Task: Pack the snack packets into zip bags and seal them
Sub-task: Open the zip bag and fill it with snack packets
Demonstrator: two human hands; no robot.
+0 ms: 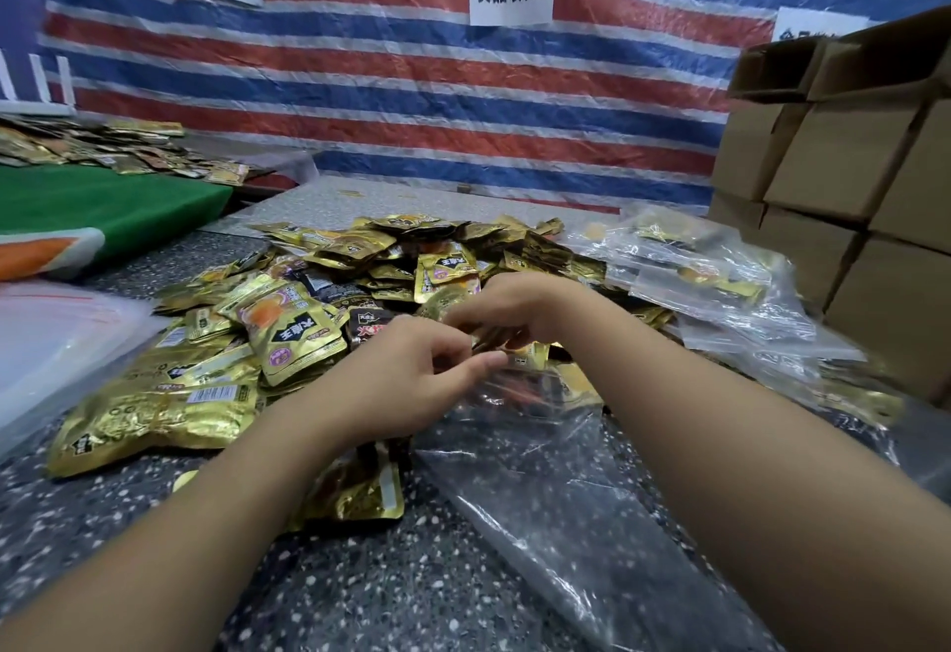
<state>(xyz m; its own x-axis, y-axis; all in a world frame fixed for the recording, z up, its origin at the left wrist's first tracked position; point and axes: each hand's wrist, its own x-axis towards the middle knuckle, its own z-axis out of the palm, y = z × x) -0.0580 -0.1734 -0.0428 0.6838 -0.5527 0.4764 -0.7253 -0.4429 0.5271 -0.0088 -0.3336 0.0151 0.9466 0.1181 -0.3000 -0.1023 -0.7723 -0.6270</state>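
Note:
A heap of gold snack packets [391, 260] covers the middle of the speckled table [360, 574]. A clear zip bag [540, 487] lies flat in front of me, its mouth toward the heap, with a few packets [535, 384] inside its far end. My left hand [406, 384] pinches the bag's mouth edge with thumb and curled fingers. My right hand [509, 307] meets it just beyond, fingers curled at the same edge over a gold packet. What exactly the right fingers grip is blurred.
Filled zip bags [720, 281] pile up at the right beside stacked cardboard boxes [849, 178]. Empty clear bags [56, 337] lie at the left. A green table [103, 204] with more packets stands at the far left. A striped tarp [411, 101] forms the back wall.

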